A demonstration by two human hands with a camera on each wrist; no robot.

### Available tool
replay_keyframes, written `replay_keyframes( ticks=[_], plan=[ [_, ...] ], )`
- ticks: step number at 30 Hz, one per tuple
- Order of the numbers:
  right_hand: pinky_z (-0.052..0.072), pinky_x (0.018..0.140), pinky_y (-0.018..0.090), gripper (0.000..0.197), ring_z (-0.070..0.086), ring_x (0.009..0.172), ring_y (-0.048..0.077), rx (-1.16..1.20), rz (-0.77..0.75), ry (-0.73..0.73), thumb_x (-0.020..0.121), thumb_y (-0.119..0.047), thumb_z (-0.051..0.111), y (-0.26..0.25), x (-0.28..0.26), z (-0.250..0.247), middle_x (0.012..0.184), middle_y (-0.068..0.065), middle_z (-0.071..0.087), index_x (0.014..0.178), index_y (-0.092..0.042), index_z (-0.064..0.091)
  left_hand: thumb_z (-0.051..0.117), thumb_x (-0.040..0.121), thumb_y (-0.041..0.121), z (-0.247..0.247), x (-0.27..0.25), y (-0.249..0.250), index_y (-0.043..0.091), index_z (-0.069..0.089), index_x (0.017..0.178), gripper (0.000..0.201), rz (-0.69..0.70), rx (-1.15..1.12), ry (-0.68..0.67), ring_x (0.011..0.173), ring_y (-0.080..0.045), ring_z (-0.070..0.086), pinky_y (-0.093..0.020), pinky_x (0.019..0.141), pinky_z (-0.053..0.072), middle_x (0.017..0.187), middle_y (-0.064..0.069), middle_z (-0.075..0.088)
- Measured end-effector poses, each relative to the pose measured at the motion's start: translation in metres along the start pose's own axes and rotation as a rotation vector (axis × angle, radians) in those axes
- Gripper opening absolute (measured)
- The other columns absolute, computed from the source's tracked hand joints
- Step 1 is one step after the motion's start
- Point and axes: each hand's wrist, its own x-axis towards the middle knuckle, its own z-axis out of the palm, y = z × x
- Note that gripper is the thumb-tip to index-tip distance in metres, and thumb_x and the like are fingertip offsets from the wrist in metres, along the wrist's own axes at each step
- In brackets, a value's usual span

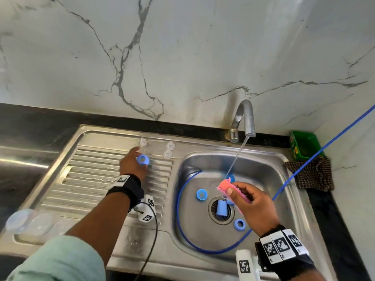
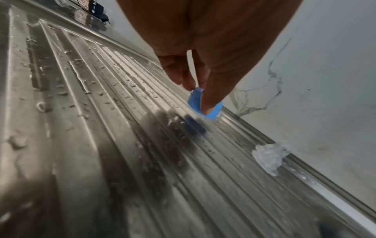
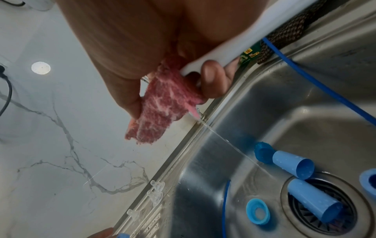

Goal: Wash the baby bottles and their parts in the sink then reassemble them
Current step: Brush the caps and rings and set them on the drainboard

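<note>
Mid-wash: left hand (image 1: pixel 132 164) pinching blue ring (image 1: pixel 142 159) over drainboard (image 1: pixel 91 179) by three teats (image 1: pixel 168 154). Right hand (image 1: pixel 251 205) gripping sponge (image 1: pixel 225 185); caps (image 1: pixel 221 207) and rings (image 1: pixel 201 194) left in sink (image 1: pixel 284 199), nothing reassembled.

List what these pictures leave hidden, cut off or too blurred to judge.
- Head view: bottles at the drainboard's near left corner are blurred; count unclear.
- Left wrist view: a fingertip covers most of the blue ring the left hand pinches.
- Head view: the right hand and sponge hide a blue cap.
</note>
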Motion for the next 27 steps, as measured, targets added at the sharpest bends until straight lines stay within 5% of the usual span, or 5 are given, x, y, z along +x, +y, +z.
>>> replay_keyframes(
  ticks=[7,12,19,23,27],
  plan=[
    [0.051,0.074,0.02,0.013,0.069,0.083,0.001,-0.023,0.034,0.068,0.085,-0.039,0.076,0.007,-0.001,-0.001,0.088,-0.018,0.075,0.098,-0.035,0.076,0.072,0.086,0.009,-0.001,0.014,-0.014,0.022,0.042,0.15,0.072,-0.137,0.154,-0.034,0.132,-0.035,0.045,-0.042,0.108,0.041,0.137,-0.013,0.059],
    [0.053,0.074,0.025,0.01,0.069,0.082,0.005,-0.027,0.041,0.099,0.086,-0.042,0.075,0.011,-0.004,-0.013,0.086,-0.017,0.075,0.095,-0.039,0.075,0.077,0.083,0.018,0.017,-0.025,0.02,0.02,0.054,0.141,0.062,0.044,0.148,0.011,0.132,-0.035,0.046,-0.048,0.109,0.04,0.139,-0.008,0.058],
    [0.056,0.082,0.029,0.016,0.07,0.087,0.005,-0.018,0.061,0.119,0.084,-0.045,0.075,0.021,-0.006,-0.045,0.09,-0.016,0.076,0.098,-0.037,0.076,0.071,0.086,0.034,0.091,-0.091,0.065,0.029,0.065,0.124,0.039,0.284,0.13,-0.305,0.114,-0.021,0.062,-0.039,0.102,0.048,0.122,0.004,0.068],
    [0.057,0.085,0.031,0.014,0.07,0.087,0.004,-0.006,0.069,0.121,0.086,-0.041,0.075,0.029,-0.003,-0.068,0.09,-0.018,0.075,0.099,-0.036,0.076,0.073,0.087,0.029,0.127,-0.108,0.079,0.024,0.065,0.123,0.037,0.296,0.155,-0.441,0.116,-0.017,0.062,-0.038,0.103,0.047,0.122,0.006,0.067],
    [0.055,0.084,0.028,0.026,0.069,0.089,0.004,0.0,0.059,0.112,0.077,-0.06,0.071,0.038,0.002,-0.084,0.092,-0.02,0.075,0.094,-0.042,0.075,0.072,0.088,0.026,0.153,-0.105,0.086,0.021,0.062,0.127,0.04,0.227,0.268,-0.511,0.12,-0.021,0.06,-0.037,0.105,0.045,0.128,0.002,0.065]
  ],
)
